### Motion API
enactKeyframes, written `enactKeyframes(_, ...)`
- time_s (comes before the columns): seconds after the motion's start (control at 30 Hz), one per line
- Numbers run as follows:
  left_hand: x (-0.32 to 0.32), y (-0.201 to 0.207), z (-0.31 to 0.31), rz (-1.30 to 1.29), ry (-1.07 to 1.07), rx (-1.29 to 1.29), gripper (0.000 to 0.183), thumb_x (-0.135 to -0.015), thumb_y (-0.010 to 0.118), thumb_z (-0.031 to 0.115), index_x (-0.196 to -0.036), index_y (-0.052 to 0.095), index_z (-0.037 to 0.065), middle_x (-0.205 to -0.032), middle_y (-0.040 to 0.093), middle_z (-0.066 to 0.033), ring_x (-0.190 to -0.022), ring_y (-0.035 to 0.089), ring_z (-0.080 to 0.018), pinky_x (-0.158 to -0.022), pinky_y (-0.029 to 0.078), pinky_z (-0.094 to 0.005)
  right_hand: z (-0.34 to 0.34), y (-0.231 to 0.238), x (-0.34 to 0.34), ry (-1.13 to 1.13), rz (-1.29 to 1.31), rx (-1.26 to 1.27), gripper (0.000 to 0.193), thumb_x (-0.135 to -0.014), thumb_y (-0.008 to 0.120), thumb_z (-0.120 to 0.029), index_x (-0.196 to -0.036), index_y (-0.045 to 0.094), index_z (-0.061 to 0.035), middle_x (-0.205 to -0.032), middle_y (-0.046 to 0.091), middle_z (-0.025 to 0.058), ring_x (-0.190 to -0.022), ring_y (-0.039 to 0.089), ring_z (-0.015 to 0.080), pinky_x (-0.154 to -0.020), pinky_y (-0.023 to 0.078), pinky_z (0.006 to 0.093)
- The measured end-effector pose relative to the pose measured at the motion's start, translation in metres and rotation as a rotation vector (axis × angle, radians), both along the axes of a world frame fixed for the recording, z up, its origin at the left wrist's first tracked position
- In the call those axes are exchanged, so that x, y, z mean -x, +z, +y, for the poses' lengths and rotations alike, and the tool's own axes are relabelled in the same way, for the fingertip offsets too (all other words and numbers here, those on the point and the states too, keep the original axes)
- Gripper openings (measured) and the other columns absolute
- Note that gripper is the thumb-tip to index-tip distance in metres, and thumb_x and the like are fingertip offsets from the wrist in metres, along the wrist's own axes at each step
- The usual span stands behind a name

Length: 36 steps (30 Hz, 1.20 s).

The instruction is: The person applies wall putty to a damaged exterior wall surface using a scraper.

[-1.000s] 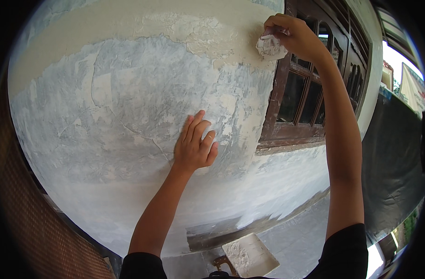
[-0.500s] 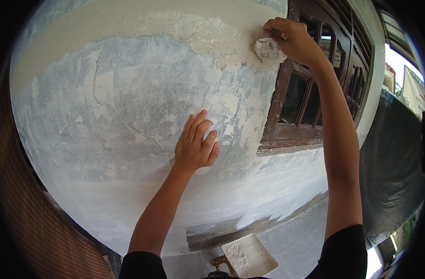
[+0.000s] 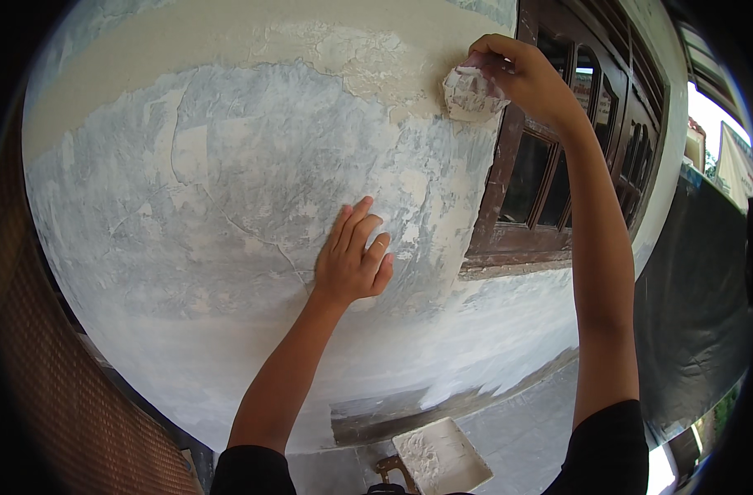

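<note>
The right hand (image 3: 531, 82) grips a putty-caked, pale applicator (image 3: 473, 97) by its upper right part, at the wall (image 3: 236, 173) just left of the brown window frame (image 3: 508, 238). Its free edge points down and leftward; its outline is roughly rounded, so I cannot tell its long axis. The left hand (image 3: 352, 260), fingers slightly spread, rests lower on the wall.
</note>
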<state>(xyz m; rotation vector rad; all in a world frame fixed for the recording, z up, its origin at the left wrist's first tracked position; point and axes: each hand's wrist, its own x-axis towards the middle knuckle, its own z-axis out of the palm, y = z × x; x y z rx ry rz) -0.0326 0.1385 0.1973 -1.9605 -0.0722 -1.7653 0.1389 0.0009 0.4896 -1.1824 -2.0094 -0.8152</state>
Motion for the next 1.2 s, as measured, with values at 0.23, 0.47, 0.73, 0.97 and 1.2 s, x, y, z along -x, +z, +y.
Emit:
enactKeyframes(0.23, 0.001, -0.001, 0.002, -0.004, 0.006, 0.005, 0.03, -0.085, 0.054, 0.017, -0.111, 0.044, 0.007, -0.114, 0.052, -0.0171, -0.125, 0.048, -0.0416, -0.11, 0.031, -0.0571, 0.014, 0.018, 0.0, -0.009, -0.059, -0.011, 0.017, -0.093, 0.054, -0.004, -0.107, 0.062, -0.0021, -0.087, 0.064, 0.0038, -0.069, 0.057, 0.0108, -0.064, 0.047, 0.0271)
enactKeyframes(0.47, 0.001, 0.0, -0.001, -0.005, 0.002, 0.01, 0.03, -0.084, 0.055, 0.017, -0.111, 0.044, 0.007, -0.114, 0.052, -0.0173, -0.125, 0.049, -0.0417, -0.11, 0.031, -0.0569, 0.019, 0.02, 0.002, -0.036, -0.108, 0.088, 0.018, -0.092, 0.055, -0.003, -0.108, 0.063, -0.0021, -0.092, 0.066, 0.0048, -0.072, 0.059, 0.0118, -0.065, 0.049, 0.0282)
enactKeyframes(0.73, 0.001, 0.001, -0.001, -0.014, 0.003, 0.011, 0.029, -0.084, 0.054, 0.016, -0.11, 0.044, 0.007, -0.113, 0.052, -0.0172, -0.125, 0.049, -0.0416, -0.109, 0.032, -0.0568, 0.012, 0.027, 0.008, 0.107, -0.118, 0.002, 0.02, -0.091, 0.054, -0.001, -0.109, 0.062, -0.0019, -0.095, 0.066, 0.0036, -0.08, 0.059, 0.0138, -0.076, 0.048, 0.0296)
enactKeyframes(0.97, 0.0, 0.001, -0.001, -0.008, 0.006, 0.006, 0.029, -0.084, 0.054, 0.016, -0.109, 0.044, 0.007, -0.113, 0.052, -0.0171, -0.125, 0.049, -0.0417, -0.109, 0.032, -0.057, 0.017, 0.025, -0.007, -0.052, -0.131, 0.021, 0.02, -0.092, 0.054, -0.004, -0.11, 0.063, -0.0045, -0.092, 0.066, 0.0033, -0.081, 0.058, 0.0119, -0.077, 0.047, 0.0291)
enactKeyframes(1.2, 0.001, 0.0, 0.0, -0.006, 0.013, 0.012, 0.03, -0.083, 0.055, 0.016, -0.109, 0.044, 0.007, -0.113, 0.052, -0.0172, -0.125, 0.048, -0.0418, -0.109, 0.032, -0.0577, 0.0, 0.036, 0.01, 0.013, 0.085, 0.027, 0.021, -0.087, 0.055, -0.004, -0.105, 0.065, -0.0024, -0.089, 0.066, 0.0062, -0.08, 0.06, 0.0152, -0.074, 0.048, 0.0297)
